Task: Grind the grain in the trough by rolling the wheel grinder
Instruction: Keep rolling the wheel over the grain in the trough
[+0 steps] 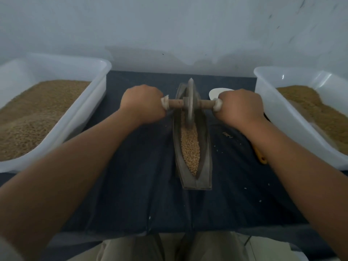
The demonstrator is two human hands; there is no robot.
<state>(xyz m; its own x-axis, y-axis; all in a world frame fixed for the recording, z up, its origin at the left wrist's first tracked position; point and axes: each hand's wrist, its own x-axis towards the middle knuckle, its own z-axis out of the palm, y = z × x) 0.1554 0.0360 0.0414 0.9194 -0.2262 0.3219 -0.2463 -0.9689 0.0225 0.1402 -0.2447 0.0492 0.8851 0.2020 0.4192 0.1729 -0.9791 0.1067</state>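
A narrow boat-shaped metal trough (204,162) lies lengthwise on the dark cloth, its groove filled with tan grain (190,147). The grey wheel grinder (190,102) stands on edge in the far half of the trough. A wooden axle runs through the wheel, with white cloth wrapped at both ends. My left hand (143,104) grips the left end of the axle. My right hand (240,106) grips the right end. Both arms are stretched forward.
A large white tub (90,102) of brown grain stands on the left, and another white tub (278,102) on the right. A white spoon or scoop (216,92) lies behind my right hand. A yellow-handled tool (260,157) lies under my right forearm. A few loose grains (227,135) dot the cloth.
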